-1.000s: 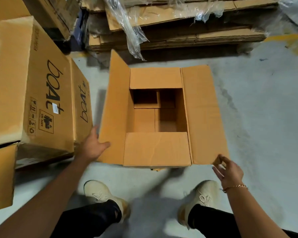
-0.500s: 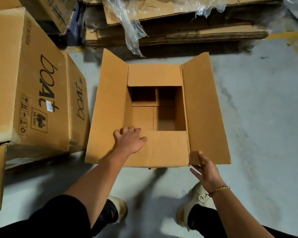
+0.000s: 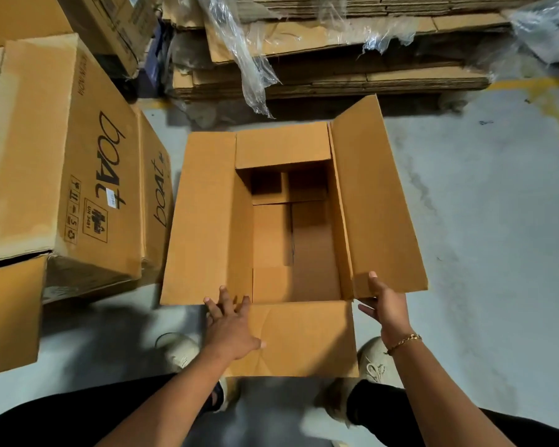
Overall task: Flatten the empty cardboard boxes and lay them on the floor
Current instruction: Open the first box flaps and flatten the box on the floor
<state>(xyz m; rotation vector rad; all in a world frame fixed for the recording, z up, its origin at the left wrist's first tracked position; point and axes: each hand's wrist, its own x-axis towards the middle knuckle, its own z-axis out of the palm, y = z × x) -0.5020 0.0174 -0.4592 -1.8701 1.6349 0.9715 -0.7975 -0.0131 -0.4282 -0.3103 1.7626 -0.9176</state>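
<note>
Flattening was hardly begun: the box [image 3: 313, 246] stood open, upright; left hand [image 3: 231, 327] pressed its near flap [image 3: 304, 337] with straight fingers [image 3: 225, 300], right hand [image 3: 386, 308] fingers gripped the side flap [image 3: 378, 204].

One open box [image 3: 204, 221]; two hands [image 3: 231, 330] [image 3: 386, 309]; two shoes [image 3: 178, 351] [image 3: 373, 362].

Bare forearms [image 3: 433, 391], thin gold chain bracelet [image 3: 404, 341] at wrist of right hand [image 3: 388, 312], black trousers [image 3: 378, 411], cream lace-up trainers [image 3: 373, 366], pale laces, one on each foot
</note>
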